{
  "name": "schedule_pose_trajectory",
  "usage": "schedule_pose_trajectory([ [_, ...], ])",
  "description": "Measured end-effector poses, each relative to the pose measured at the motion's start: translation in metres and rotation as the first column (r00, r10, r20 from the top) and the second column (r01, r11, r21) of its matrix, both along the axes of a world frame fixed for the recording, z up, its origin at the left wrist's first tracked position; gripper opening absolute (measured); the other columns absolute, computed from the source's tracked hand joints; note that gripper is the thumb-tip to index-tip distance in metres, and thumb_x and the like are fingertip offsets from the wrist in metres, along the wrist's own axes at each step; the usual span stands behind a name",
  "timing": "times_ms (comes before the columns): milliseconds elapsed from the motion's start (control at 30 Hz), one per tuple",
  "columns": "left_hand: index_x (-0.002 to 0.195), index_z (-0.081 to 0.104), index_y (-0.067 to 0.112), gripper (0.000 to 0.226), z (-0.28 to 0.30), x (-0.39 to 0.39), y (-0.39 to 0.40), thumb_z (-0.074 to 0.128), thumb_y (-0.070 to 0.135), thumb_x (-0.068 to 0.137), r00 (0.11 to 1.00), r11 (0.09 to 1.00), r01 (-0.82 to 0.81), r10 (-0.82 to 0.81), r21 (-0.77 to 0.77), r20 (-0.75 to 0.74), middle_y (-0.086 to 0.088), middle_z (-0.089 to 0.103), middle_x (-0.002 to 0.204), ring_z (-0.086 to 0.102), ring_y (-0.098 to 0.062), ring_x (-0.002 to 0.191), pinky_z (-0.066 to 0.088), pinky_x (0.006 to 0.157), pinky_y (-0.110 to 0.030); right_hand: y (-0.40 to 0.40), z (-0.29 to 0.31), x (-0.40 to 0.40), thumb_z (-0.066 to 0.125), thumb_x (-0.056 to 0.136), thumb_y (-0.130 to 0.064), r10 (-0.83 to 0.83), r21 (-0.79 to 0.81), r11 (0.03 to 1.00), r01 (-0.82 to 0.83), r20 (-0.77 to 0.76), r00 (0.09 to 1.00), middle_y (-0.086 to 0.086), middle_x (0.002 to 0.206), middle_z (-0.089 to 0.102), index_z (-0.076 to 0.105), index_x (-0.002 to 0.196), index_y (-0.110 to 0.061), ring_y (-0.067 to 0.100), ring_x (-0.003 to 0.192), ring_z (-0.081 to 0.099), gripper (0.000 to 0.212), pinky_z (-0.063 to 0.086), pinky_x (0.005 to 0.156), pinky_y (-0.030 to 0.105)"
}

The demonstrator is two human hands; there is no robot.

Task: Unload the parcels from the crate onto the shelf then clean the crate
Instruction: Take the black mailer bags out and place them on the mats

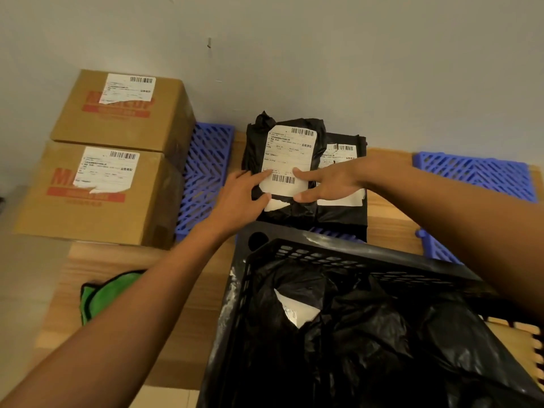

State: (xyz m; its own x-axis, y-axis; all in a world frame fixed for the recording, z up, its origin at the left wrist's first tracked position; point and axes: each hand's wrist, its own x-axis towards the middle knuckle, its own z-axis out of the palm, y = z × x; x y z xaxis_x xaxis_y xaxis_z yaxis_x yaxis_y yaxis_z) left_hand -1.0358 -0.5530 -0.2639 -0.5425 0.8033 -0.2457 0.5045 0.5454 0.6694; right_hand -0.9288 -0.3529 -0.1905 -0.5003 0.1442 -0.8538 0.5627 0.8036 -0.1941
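Two boxes (117,151) are sitting left of the parcels (294,169); the crate (353,257) is standing before them, a cloth (100,293) lying to its left.

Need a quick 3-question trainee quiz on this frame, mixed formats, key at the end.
1. True or false: the black crate is already empty.
2. Multiple choice: where is the green cloth? A) inside the crate B) on the wooden surface left of the crate C) on top of the cardboard boxes
3. Fill in: the left hand and right hand both touch the black parcel that bears a white ____.

Key
1. False: black bagged parcels lie in it.
2. B
3. label. The parcel overlaps a second black parcel to its right, over a blue slatted mat; two cardboard boxes stand to the left.
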Motion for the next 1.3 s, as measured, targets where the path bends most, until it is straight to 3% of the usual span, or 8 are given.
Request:
schedule_pose_trajectory([
  [200,0.154,0.041,0.026,0.056,0.002,0.002,0.0,0.055,0.036,0.101,0.989,0.993,0.056,-0.069,-0.102,-0.133,-0.008,0.052,0.147,0.03,-0.032,0.145,0.038,0.108,-0.058,0.001,-0.004,-0.001,0.038,0.095,-0.072,0.009,0.003,1.0,-0.009,0.002,1.0,0.001,0.17,0.005,-0.009,0.159,-0.041,0.026,0.157,0.005,0.085,0.004,0.124,0.048],
  [433,0.15,0.045,0.021,0.053,0.024,-0.004,0.0,0.056,0.037,0.101,0.987,0.99,0.082,-0.098,-0.118,-0.128,-0.008,0.056,0.137,0.051,-0.032,0.125,0.047,0.099,-0.051,0.0,0.011,0.004,0.049,0.104,-0.045,-0.116,0.005,0.993,0.119,-0.188,0.975,0.003,0.167,0.024,0.024,0.16,-0.027,0.025,0.153,0.021,0.064,0.014,0.125,0.041],
  [533,0.151,0.046,0.019,0.053,0.044,-0.007,-0.006,0.057,0.035,0.101,0.983,0.995,0.074,-0.085,-0.074,-0.163,-0.009,0.063,0.134,0.061,-0.028,0.115,0.051,0.089,-0.039,-0.003,0.032,0.012,0.05,0.105,-0.04,-0.192,-0.013,0.98,0.196,-0.277,0.941,0.006,0.162,0.035,0.033,0.157,-0.02,0.024,0.149,0.032,0.059,0.021,0.122,0.038],
  [700,0.142,0.056,0.024,0.042,0.099,-0.001,-0.02,0.057,0.033,0.102,0.989,0.996,0.041,-0.03,0.074,-0.142,0.001,0.067,0.13,0.063,-0.016,0.112,0.049,0.093,-0.029,-0.024,0.079,0.04,0.055,0.103,-0.039,-0.359,-0.131,0.932,0.337,-0.451,0.817,0.001,0.152,0.05,0.041,0.154,-0.026,0.017,0.139,0.046,0.055,0.031,0.106,0.026],
  [867,0.136,0.061,0.027,0.035,0.164,0.028,-0.034,0.058,0.031,0.102,0.997,0.964,0.007,0.013,0.266,-0.072,0.012,0.067,0.12,0.061,-0.001,0.102,0.044,0.086,-0.008,-0.066,0.132,0.096,0.055,0.103,-0.034,-0.442,-0.239,0.889,0.391,-0.668,0.598,-0.011,0.144,0.057,0.051,0.147,-0.031,0.002,0.131,0.052,0.044,0.039,0.113,0.027],
  [1000,0.134,0.063,0.031,0.033,0.2,0.081,-0.05,0.059,0.033,0.101,0.998,0.935,0.066,-0.053,0.347,-0.046,0.021,0.063,0.117,0.058,0.016,0.099,0.049,0.088,-0.011,-0.101,0.166,0.156,0.056,0.103,-0.028,-0.486,-0.305,0.854,0.421,-0.756,0.439,-0.019,0.135,0.061,0.056,0.143,-0.031,-0.011,0.121,0.055,0.04,0.042,0.102,0.012],
  [1167,0.135,0.063,0.029,0.034,0.205,0.151,-0.066,0.059,0.033,0.102,0.986,0.926,0.163,-0.146,0.34,-0.075,0.016,0.065,0.122,0.061,0.0,0.109,0.052,0.101,-0.029,-0.122,0.168,0.236,0.059,0.102,-0.022,-0.513,-0.325,0.824,0.464,-0.778,0.364,-0.02,0.131,0.063,0.059,0.137,-0.032,-0.014,0.119,0.055,0.036,0.041,0.098,0.004],
  [1300,0.133,0.064,0.031,0.033,0.194,0.202,-0.07,0.062,0.032,0.1,0.982,0.94,0.185,-0.19,0.287,-0.014,0.019,0.065,0.115,0.062,0.0,0.107,0.053,0.098,-0.03,-0.121,0.148,0.297,0.061,0.101,-0.024,-0.552,-0.307,0.786,0.537,-0.741,0.384,-0.018,0.129,0.065,0.06,0.134,-0.036,-0.003,0.122,0.058,0.035,0.045,0.108,0.025],
])
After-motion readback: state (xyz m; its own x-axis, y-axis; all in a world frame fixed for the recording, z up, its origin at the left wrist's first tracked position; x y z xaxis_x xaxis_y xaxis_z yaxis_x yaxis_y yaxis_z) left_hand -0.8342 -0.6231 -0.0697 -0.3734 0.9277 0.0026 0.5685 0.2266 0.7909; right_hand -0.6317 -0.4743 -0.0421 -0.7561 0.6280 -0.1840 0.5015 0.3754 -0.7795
